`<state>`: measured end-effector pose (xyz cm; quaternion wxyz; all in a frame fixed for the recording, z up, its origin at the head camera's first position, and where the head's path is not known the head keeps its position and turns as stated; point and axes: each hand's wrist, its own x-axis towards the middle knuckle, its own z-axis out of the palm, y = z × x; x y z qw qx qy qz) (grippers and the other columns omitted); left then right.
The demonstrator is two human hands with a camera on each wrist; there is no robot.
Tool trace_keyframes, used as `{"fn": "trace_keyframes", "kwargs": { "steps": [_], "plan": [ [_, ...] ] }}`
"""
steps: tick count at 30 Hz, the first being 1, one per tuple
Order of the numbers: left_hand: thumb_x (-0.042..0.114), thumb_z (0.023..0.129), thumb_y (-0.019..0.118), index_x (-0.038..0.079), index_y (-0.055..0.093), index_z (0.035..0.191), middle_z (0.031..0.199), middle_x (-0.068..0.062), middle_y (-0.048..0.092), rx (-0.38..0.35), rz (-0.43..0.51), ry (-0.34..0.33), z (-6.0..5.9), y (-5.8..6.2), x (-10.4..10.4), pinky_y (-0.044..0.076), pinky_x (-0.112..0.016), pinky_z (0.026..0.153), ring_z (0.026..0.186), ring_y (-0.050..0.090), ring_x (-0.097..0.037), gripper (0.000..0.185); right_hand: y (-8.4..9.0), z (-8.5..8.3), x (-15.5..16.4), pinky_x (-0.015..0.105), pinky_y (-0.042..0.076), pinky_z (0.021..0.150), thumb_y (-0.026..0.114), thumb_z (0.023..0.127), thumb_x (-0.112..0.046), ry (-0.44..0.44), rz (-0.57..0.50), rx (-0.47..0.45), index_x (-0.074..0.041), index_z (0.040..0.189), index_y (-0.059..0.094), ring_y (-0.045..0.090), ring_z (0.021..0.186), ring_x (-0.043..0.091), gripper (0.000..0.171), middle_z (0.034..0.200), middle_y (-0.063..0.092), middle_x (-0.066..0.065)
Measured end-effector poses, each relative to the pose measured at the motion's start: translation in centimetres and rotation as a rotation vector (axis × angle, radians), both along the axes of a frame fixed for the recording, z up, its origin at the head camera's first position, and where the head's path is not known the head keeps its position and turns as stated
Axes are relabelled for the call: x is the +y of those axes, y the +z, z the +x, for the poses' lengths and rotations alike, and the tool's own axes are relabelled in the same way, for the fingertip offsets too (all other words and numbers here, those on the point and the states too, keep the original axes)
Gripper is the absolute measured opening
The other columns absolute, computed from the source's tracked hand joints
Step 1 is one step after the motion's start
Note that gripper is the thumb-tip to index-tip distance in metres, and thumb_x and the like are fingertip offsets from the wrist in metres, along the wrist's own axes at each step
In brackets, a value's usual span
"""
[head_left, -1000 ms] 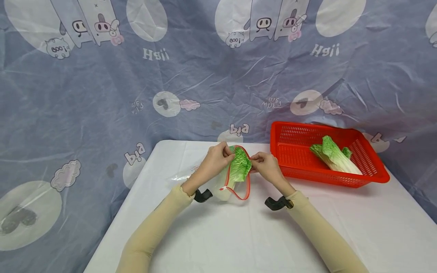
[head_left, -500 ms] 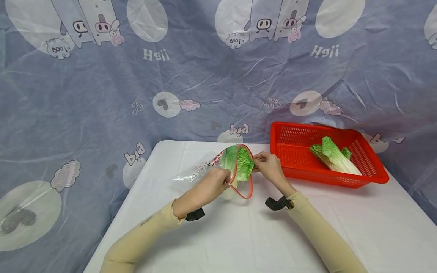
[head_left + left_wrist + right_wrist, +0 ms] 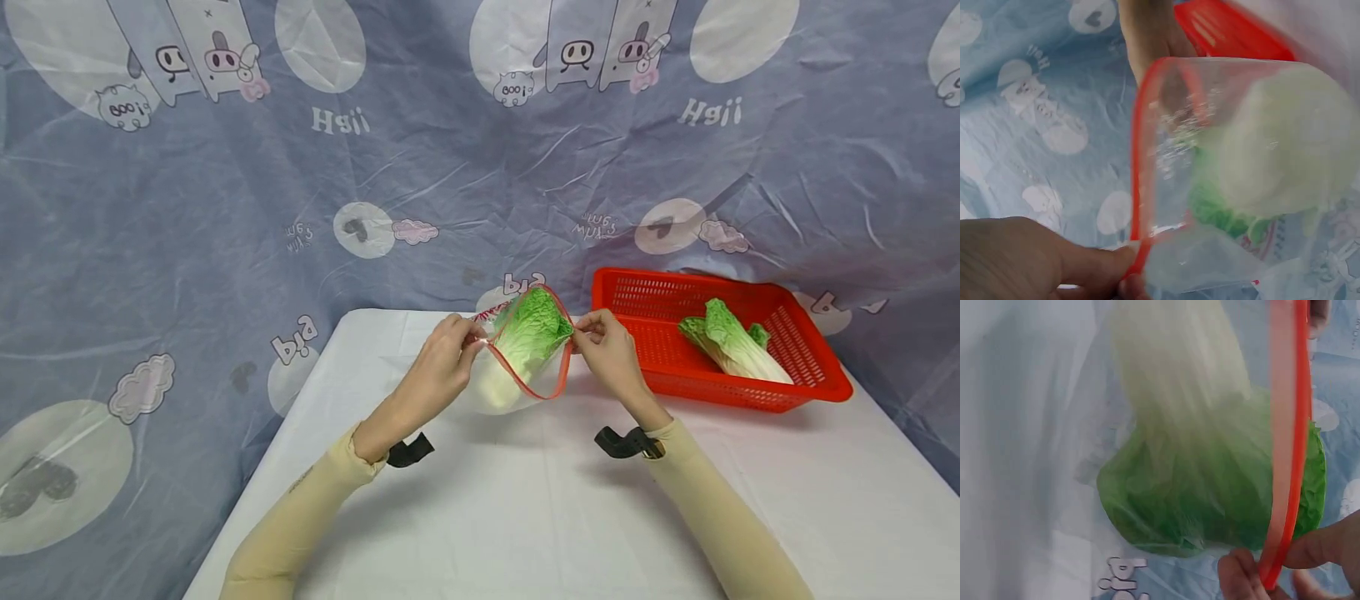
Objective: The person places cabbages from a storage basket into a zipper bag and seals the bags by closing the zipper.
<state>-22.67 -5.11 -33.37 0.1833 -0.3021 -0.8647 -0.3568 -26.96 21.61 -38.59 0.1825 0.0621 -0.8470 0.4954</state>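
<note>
Over the far part of the white table (image 3: 480, 500), a person is holding a clear bag (image 3: 1204, 262) by its red edge (image 3: 517, 377), with a cabbage (image 3: 534, 329) sitting inside it. The left hand (image 3: 435, 362) is pinching one side of the mouth, fingers and thumb closing on the red edge. The right hand (image 3: 615, 354) is pinching the other side the same way, and I am not able to tell if a bit of leaf is getting caught there too. The white end is lying deep in the bag, while the green top is filling the mouth and looking ready to poke out. I am thinking the leaves could get stuck in the red edge, because they are sitting so close to it. The cabbage could also slide out if one side is slipping, since the thin bag is carrying something fat. Pulling too hard could be tearing the plastic. The white cover on the table is showing soft wrinkles. Near its far right side, a red basket (image 3: 633, 333) full of little holes is holding more cabbage (image 3: 738, 346). Behind everything, a big blue-gray cloth (image 3: 420, 150) is hanging like a wall, showing cartoon faces, pink clouds and funny words.
</note>
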Motion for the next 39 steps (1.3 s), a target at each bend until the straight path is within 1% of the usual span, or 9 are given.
{"fn": "trace_keyframes", "kwargs": {
  "steps": [3,6,9,14,19,23,28,31,39],
  "plan": [
    [0.004,0.095,0.058,0.002,0.062,0.101,0.093,-0.007,0.056,0.000,0.098,0.030,-0.6,0.6,-0.4,0.045,-0.027,0.070,0.082,0.052,-0.017,0.008,0.9,0.4,0.3,0.018,0.052,0.064,0.060,0.094,-0.009,0.020,-0.003,0.095,-0.002,0.103,0.058,0.068,0.074,0.007,0.012,0.094,0.068,0.014],
    [0.007,0.096,0.059,0.002,0.062,0.102,0.093,-0.008,0.057,-0.013,0.143,0.057,-1.1,1.0,-0.8,0.045,-0.027,0.070,0.082,0.053,-0.017,0.009,1.6,0.9,0.6,0.015,0.051,0.066,0.055,0.095,-0.007,0.052,0.033,0.147,-0.005,0.098,0.068,0.066,0.076,0.006,0.013,0.094,0.070,0.011],
    [0.008,0.096,0.059,0.003,0.063,0.101,0.093,-0.007,0.058,-0.027,0.160,0.088,-1.5,1.1,-1.1,0.046,-0.027,0.071,0.082,0.054,-0.017,0.009,2.2,1.4,0.8,0.014,0.051,0.068,0.053,0.094,-0.006,0.078,0.080,0.129,-0.006,0.095,0.072,0.067,0.079,0.006,0.018,0.097,0.070,0.007],
    [0.009,0.096,0.059,0.001,0.063,0.100,0.093,-0.008,0.057,-0.019,0.184,0.130,-2.2,1.1,-1.4,0.046,-0.028,0.069,0.081,0.055,-0.018,0.009,2.8,2.1,1.1,0.013,0.051,0.074,0.064,0.091,-0.011,0.106,0.186,0.087,-0.009,0.096,0.071,0.066,0.086,0.013,0.009,0.101,0.064,0.004],
    [0.010,0.097,0.058,0.001,0.063,0.102,0.093,-0.009,0.056,-0.027,0.222,0.169,-2.8,1.2,-1.9,0.043,-0.029,0.069,0.079,0.053,-0.020,0.011,3.8,3.0,1.2,0.014,0.050,0.072,0.065,0.090,-0.011,0.107,0.241,0.125,-0.010,0.093,0.070,0.067,0.084,0.018,0.005,0.098,0.063,0.003],
    [0.012,0.097,0.057,0.002,0.063,0.103,0.094,-0.010,0.056,-0.035,0.251,0.181,-3.1,1.5,-2.1,0.042,-0.029,0.069,0.080,0.053,-0.021,0.012,4.5,3.6,1.3,0.012,0.048,0.070,0.064,0.089,-0.007,0.096,0.246,0.173,-0.011,0.091,0.068,0.066,0.081,0.015,0.006,0.096,0.063,0.001],
    [0.015,0.097,0.059,0.005,0.064,0.102,0.095,-0.008,0.057,-0.028,0.253,0.173,-3.3,1.9,-2.0,0.041,-0.029,0.068,0.083,0.053,-0.020,0.012,5.8,4.1,1.3,0.016,0.047,0.066,0.064,0.088,-0.006,0.087,0.254,0.251,-0.014,0.090,0.070,0.060,0.073,0.009,0.011,0.091,0.061,-0.003],
    [0.017,0.097,0.060,0.006,0.064,0.103,0.098,-0.007,0.058,-0.041,0.238,0.146,-3.1,2.1,-2.0,0.043,-0.031,0.071,0.087,0.054,-0.020,0.014,6.4,4.3,1.2,0.016,0.046,0.066,0.063,0.088,-0.004,0.087,0.259,0.291,-0.014,0.090,0.071,0.058,0.072,0.007,0.013,0.088,0.061,0.000],
    [0.021,0.097,0.059,0.007,0.062,0.105,0.096,-0.006,0.067,-0.151,0.248,0.071,-2.7,2.4,-1.6,0.049,-0.033,0.079,0.087,0.062,-0.020,0.016,7.4,4.5,1.3,0.013,0.044,0.067,0.058,0.087,0.001,0.092,0.229,0.287,-0.012,0.084,0.067,0.055,0.071,0.007,0.016,0.082,0.060,-0.001]
  ]
}}
